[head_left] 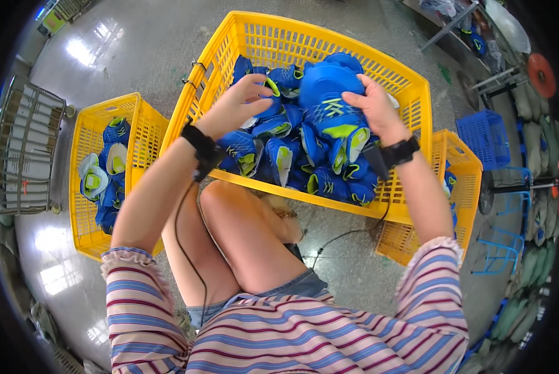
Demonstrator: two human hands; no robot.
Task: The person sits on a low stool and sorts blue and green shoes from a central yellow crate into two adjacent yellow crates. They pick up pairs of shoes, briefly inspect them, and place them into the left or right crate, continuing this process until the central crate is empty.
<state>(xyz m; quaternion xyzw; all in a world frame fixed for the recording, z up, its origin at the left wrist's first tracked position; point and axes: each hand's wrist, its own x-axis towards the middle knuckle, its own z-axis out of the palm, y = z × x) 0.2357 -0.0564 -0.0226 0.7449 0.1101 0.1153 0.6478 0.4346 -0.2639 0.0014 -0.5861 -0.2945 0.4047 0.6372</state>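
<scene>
A large yellow plastic crate (273, 181) stands in front of my knees, filled with blue shoe uppers (329, 184) with lime-green linings. My right hand (382, 112) is closed on the edge of a blue shoe upper (329, 90), thumb on top and fingers partly hidden behind it. This upper has lime marks on its front and rests over the pile. Across from it, my left hand (242, 103) hovers over the crate's left part, fingers bent and apart, beside a lime-edged upper. Both wrists wear black bands with devices.
A smaller yellow crate (139, 140) with more uppers stands to the left, another yellow crate (469, 168) to the right. Further right are a blue crate (483, 140) and blue metal stools (503, 249). A metal rack cart (27, 149) stands far left. Black cables hang from my wrists.
</scene>
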